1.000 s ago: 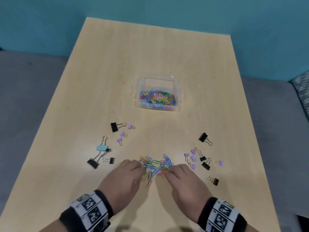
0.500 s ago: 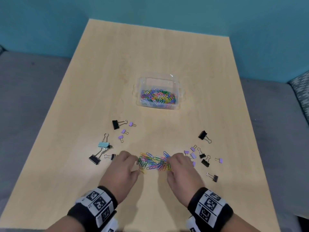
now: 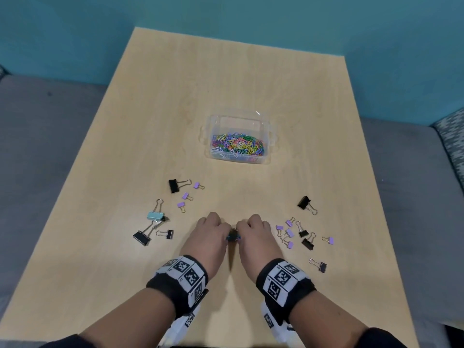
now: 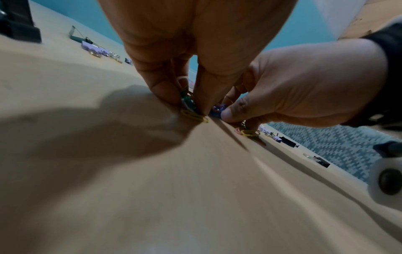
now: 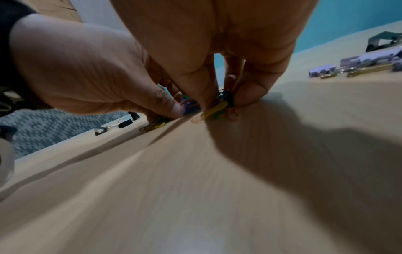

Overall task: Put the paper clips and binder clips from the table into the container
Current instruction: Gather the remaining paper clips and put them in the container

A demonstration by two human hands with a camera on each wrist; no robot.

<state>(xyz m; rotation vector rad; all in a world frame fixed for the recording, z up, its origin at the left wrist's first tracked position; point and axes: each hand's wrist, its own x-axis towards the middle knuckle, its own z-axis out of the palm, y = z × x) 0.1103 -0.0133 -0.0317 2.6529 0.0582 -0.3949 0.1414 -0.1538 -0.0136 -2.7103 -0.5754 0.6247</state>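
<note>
Where the pale wood-grain worktop nears its front edge, wire paper clips are pinched between the left hand and right hand, binder clips scattered beside; the clear plastic container sits mid-worktop. From the left wrist, curled fingers are clamped on clips. From the right wrist, likewise.

A light wooden worktop stands against a teal wall. On both sides of it is a grey upholstered surface, perhaps a sofa. At the right edge lies a cushion with a grey-white pattern. The light is soft and even.
</note>
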